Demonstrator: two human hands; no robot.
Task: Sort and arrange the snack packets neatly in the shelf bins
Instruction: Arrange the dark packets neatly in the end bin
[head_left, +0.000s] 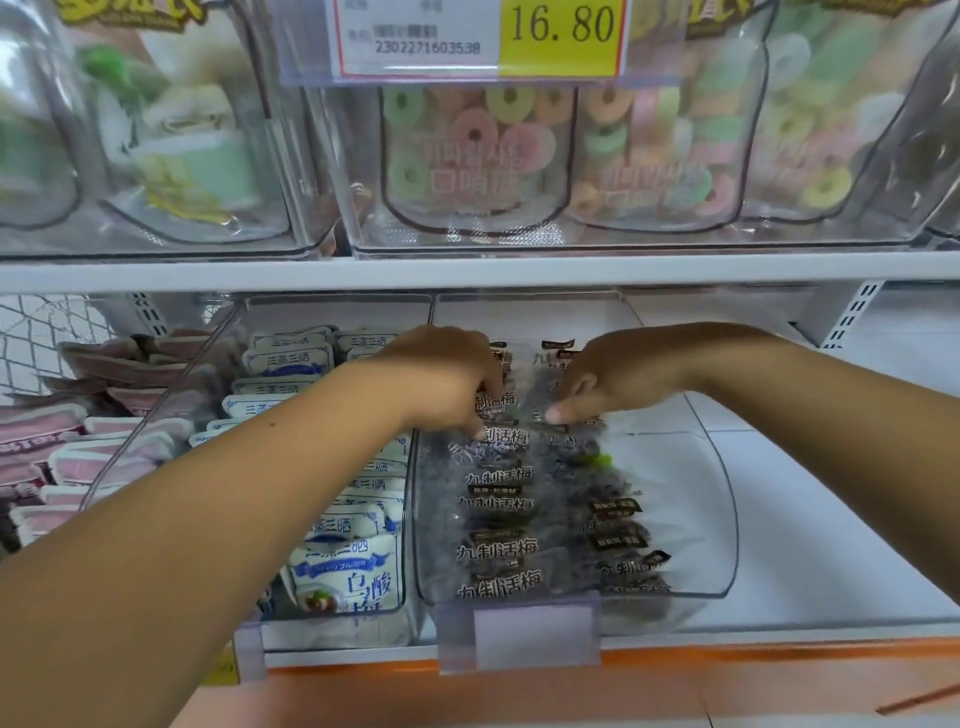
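Shelf bin (724, 519) is holding dark packets (498, 551); fingers (475, 428) of your left hand (441, 374) and right hand (613, 379) are pinching them, probably aligning rows.

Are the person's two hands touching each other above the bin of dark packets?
Apart. The head view shows a plain gap between the left hand and the right hand, with dark packets visible through it.

Clear packets of dark plums with black labels (498, 519) sit piled flat in a clear plastic bin (719, 519), right under the left grip (447, 384) and right grip (602, 384); blue-and-white packets (348, 569) fill the neighbouring bin (337, 631) leftward.
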